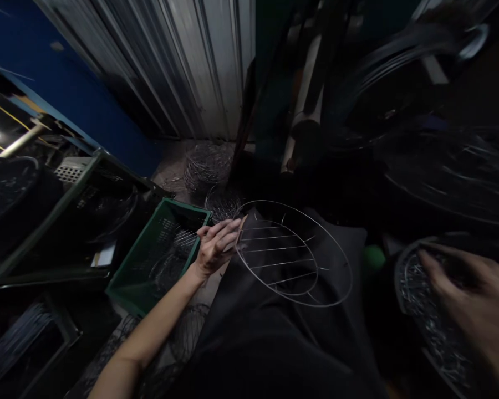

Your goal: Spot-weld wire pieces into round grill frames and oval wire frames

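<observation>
My left hand (pixel 218 246) is closed at the left edge of a round wire rack (pixel 274 265), which has an outer ring, an inner ring and several parallel bars. A thin brownish strip (pixel 240 231) lies between my fingers and the rack. The rack rests over my dark-clothed lap. At the right, my right hand (pixel 469 299) is over a round tub (pixel 400 282) of small metal pieces (pixel 430 327). Its thumb and fingers are curved apart and blurred; their tips and anything between them are too dark to make out.
A green crate (pixel 128 277) with wire parts stands left of my lap. Wire bundles (pixel 208 166) lie on the floor by a corrugated metal wall (pixel 216 66). A machine bar (pixel 305 105) juts down ahead. More bins (pixel 45 238) line the left.
</observation>
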Demonstrator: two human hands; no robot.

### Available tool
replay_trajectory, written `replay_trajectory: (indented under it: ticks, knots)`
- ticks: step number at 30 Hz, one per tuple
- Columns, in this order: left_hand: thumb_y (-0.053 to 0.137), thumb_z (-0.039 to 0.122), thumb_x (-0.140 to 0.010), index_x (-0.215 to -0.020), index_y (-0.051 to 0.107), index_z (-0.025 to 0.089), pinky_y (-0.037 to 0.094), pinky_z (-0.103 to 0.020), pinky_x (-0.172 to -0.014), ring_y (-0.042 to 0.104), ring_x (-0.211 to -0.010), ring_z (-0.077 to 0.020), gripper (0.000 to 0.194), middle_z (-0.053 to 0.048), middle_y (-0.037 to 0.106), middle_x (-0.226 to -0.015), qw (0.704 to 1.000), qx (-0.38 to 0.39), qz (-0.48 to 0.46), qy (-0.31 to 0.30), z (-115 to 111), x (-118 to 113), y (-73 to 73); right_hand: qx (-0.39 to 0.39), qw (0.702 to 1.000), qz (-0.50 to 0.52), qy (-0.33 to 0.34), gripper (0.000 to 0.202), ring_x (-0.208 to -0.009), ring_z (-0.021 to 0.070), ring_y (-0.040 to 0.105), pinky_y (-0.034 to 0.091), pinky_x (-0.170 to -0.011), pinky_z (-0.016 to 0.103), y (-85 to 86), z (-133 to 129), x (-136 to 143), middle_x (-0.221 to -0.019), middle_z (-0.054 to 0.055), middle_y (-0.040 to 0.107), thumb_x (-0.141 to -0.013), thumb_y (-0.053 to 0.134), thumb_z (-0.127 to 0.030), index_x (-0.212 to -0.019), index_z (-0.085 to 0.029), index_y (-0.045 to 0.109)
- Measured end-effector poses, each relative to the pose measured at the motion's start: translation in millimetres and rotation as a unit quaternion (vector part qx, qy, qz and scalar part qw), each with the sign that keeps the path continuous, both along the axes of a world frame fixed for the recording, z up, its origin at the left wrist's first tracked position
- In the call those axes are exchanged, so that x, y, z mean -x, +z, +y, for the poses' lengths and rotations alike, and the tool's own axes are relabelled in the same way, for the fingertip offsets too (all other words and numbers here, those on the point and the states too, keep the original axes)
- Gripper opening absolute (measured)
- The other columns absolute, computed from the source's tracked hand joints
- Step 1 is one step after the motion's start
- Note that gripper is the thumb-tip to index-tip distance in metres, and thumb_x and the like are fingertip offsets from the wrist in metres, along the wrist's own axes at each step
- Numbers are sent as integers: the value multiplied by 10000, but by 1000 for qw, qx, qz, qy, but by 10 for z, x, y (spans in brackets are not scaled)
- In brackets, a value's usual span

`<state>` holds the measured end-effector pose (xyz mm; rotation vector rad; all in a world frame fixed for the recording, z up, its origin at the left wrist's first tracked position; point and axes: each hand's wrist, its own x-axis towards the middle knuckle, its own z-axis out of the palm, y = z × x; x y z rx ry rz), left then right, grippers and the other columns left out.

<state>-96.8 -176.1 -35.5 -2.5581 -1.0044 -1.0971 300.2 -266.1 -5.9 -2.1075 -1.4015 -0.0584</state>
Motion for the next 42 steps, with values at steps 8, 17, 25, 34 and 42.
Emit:
replay_trajectory:
  ticks: [8,17,25,34,42]
  knots:
    - [672,264,-773,-1049,456,237,348,-357,-877,611,-1078,-197,352,-87,677,-1091,999,13,-1,-39,-7,95,87,234,924,264,149,474,-772,214,606,457,-724,341,-123,708,345,-935,51,679,-665,563,-605,-915,-214,659]
    - [734,267,-710,-1224,430,255,391,-384,-937,569,-1136,-223,598,-112,567,-1271,978,165,-101,-82,70,331,9,329,846,359,217,379,-532,129,510,375,-474,238,-575,1010,846,-580,-9,587,-604,696,-546,-716,-198,597]
    - [757,418,-630,-1043,585,121,460,-347,-881,623,-953,-203,537,-142,651,-1066,697,556,-436,122,-248,419,-1026,357,817,423,165,281,-554,163,563,424,-513,272,-1098,724,1158,-596,27,633,-615,705,-458,-642,-202,593]
    - [728,304,-667,-1053,686,213,402,-333,-922,526,-1018,-198,398,-63,592,-1059,741,582,-322,93,-613,66,-918,401,762,497,111,295,-505,126,527,394,-464,246,-974,649,1257,-585,25,620,-590,734,-446,-631,-184,607]
    - [659,330,-750,-937,714,182,409,-321,-878,550,-921,-181,245,-58,623,-936,750,543,-356,124,-426,-69,-775,408,669,616,83,352,-426,54,405,288,-371,176,-772,479,1324,-568,-2,575,-533,807,-419,-649,-162,596]
